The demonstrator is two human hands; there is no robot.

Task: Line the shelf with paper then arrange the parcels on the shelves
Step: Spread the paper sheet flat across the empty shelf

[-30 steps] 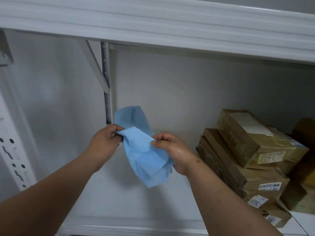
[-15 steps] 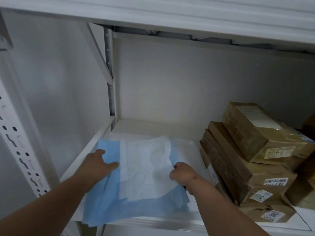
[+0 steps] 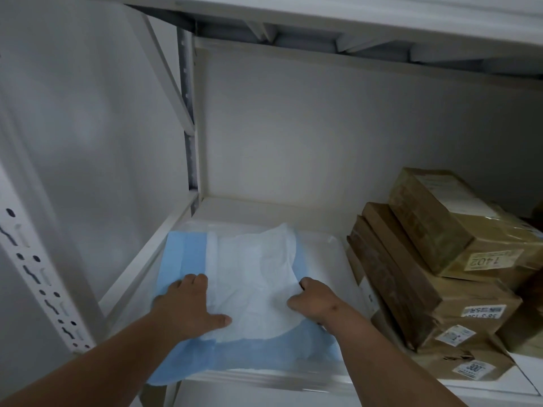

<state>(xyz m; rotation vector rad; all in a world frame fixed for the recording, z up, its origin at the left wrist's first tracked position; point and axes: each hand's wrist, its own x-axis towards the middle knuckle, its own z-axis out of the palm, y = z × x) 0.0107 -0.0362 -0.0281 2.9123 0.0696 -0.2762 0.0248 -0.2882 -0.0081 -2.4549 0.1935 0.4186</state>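
Note:
A blue sheet of paper (image 3: 264,351) with a white padded middle (image 3: 252,265) lies on the left part of the white shelf (image 3: 326,251); its near left corner hangs over the front edge. My left hand (image 3: 191,306) presses flat on the sheet, fingers spread. My right hand (image 3: 314,301) rests on the sheet's right side with its fingers curled, pinching the white layer's edge. Brown parcels (image 3: 435,259) with white labels are stacked on the right of the same shelf, close to my right wrist.
A white upright post (image 3: 38,277) with slots stands at the left. A grey rear post (image 3: 188,113) and a diagonal brace rise at the back left corner. The shelf above (image 3: 352,16) overhangs. Further brown parcels sit at the far right edge.
The sheet went from being held bunched in the air to lying spread on the shelf. Both hands came down onto it, and my left hand slid right onto the white part.

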